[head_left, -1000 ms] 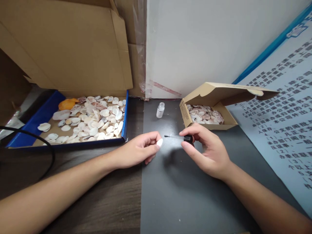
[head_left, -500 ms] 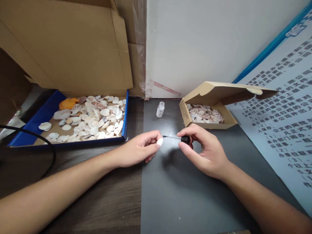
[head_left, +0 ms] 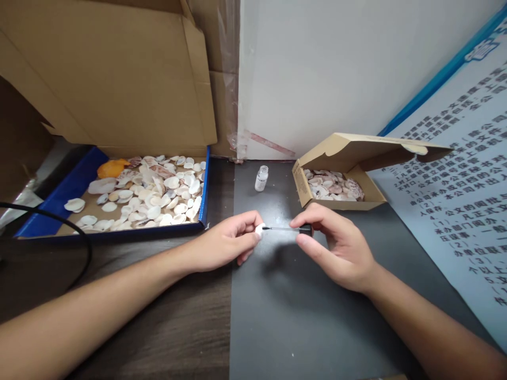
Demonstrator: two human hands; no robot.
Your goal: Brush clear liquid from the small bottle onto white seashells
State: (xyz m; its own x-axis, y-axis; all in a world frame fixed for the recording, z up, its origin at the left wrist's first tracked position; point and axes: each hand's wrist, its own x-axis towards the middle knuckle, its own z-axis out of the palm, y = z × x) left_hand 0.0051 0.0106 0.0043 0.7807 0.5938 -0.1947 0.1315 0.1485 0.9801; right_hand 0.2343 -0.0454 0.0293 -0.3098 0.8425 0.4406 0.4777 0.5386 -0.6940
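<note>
Between thumb and fingers, my left hand [head_left: 226, 241] pinches a small white seashell [head_left: 260, 229], mostly covered by the fingertips. My right hand [head_left: 336, 245] grips a brush applicator [head_left: 283, 229] by its black cap, the clear stem pointing left. Its dark tip meets the shell's edge, or lies just in front of it. Behind the hands, an uncapped clear glass bottle [head_left: 261, 179] with a white label stands upright on the dark grey mat [head_left: 273, 316].
To the left, an open blue-edged cardboard box [head_left: 204, 200] holds many shells, with a black cable [head_left: 85, 237] curving in front. A smaller open carton [head_left: 303, 187] of shells stands at the right, beside a printed sheet [head_left: 447, 206]. A white panel [head_left: 309, 79] rises behind.
The applicator has levelled out and its tip has come over to the shell. My right hand has shifted slightly right and down; the left hand has barely moved.
</note>
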